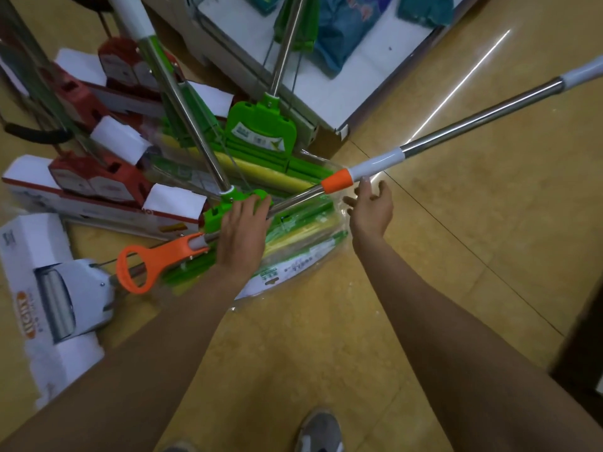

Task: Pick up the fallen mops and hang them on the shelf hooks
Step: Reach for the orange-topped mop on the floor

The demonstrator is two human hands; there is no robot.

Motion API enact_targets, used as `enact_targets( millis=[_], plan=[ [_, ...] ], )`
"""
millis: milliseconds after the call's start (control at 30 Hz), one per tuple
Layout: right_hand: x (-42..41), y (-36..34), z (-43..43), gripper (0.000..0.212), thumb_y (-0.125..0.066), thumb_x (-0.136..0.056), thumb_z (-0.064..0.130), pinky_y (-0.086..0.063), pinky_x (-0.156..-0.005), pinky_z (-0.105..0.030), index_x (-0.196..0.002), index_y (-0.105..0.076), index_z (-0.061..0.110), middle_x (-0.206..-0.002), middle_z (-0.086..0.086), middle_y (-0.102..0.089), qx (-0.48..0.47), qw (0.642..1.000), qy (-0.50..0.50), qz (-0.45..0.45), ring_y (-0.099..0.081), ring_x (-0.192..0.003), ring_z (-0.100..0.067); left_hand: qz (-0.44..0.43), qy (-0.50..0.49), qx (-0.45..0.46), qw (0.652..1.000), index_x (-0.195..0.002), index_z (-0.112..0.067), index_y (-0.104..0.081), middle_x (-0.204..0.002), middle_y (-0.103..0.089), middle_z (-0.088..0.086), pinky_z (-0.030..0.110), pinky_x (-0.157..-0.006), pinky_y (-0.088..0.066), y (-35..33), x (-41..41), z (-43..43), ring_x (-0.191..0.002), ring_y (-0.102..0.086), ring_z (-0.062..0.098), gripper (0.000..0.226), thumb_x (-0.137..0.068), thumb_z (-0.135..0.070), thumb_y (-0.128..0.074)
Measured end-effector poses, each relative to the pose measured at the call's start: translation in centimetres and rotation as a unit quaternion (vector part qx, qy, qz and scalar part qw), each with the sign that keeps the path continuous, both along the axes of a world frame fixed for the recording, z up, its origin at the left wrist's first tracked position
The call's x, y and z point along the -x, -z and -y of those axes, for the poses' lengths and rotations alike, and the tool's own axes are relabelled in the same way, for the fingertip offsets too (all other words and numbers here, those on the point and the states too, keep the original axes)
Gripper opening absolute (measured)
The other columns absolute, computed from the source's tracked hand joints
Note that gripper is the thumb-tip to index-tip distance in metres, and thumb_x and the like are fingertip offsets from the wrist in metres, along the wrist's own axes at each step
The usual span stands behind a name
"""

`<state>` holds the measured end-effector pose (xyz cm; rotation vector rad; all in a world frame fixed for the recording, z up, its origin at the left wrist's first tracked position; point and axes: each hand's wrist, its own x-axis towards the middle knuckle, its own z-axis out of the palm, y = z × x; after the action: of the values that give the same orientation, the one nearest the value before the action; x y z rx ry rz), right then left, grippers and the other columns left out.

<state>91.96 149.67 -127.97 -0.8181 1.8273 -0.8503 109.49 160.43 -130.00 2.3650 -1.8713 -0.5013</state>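
Left grip (pixel 244 230) lies on the mop (pixel 473 121) pole; I cannot tell if it clasps. Right grip (pixel 372 203) spreads open just beneath. Mop slants toward 2 o'clock over glossy tan floor (pixel 456 256); shelf (pixel 359 93) at 12 o'clock.

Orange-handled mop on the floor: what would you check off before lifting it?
1. Grip of the left hand on the pole: cannot tell. The hand lies over the pole, but its fingers may or may not wrap it.
2. Grip of the right hand: not ok. It is open, just short of the orange collar.
3. Pole free of clutter: not ok. It lies across the wrapped mop heads, and a green mop's pole ends beside the left hand.
4. Far end of the pole clear: cannot tell. It runs out of the picture.
5. Footing: ok. The shoe stands on bare floor.
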Motion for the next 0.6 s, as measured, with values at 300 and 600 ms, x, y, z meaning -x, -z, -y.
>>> enact_targets(
  millis=[300, 600],
  plan=[
    [-2.5, -0.7, 1.0, 0.038, -0.068, -0.095, 0.036, -0.063, -0.072, -0.039, -0.122, -0.061, 0.01, -0.106, -0.01, -0.072, -0.014, 0.997, 0.038, 0.062, -0.074, -0.088, -0.024, -0.013, 0.006, 0.006, 1.0, -0.137, -0.013, -0.057, -0.125, -0.06, 0.014, 0.044, -0.088, -0.044, -0.1, -0.8, 0.5, -0.112, -0.054, 0.033, 0.042, -0.097, -0.025, -0.062],
    [-2.7, -4.9, -1.2, 0.035, -0.073, -0.09, 0.034, -0.063, -0.081, -0.046, -0.115, -0.06, 0.015, -0.103, -0.006, -0.072, -0.038, 0.995, 0.078, 0.059, -0.075, -0.086, -0.022, -0.204, -0.066, -0.073, 0.974, -0.139, -0.014, -0.052, -0.124, -0.063, 0.015, 0.049, -0.092, -0.05, -2.7, -1.5, -0.6, -0.113, -0.057, 0.036, 0.041, -0.101, -0.029, -0.056]
  ],
)
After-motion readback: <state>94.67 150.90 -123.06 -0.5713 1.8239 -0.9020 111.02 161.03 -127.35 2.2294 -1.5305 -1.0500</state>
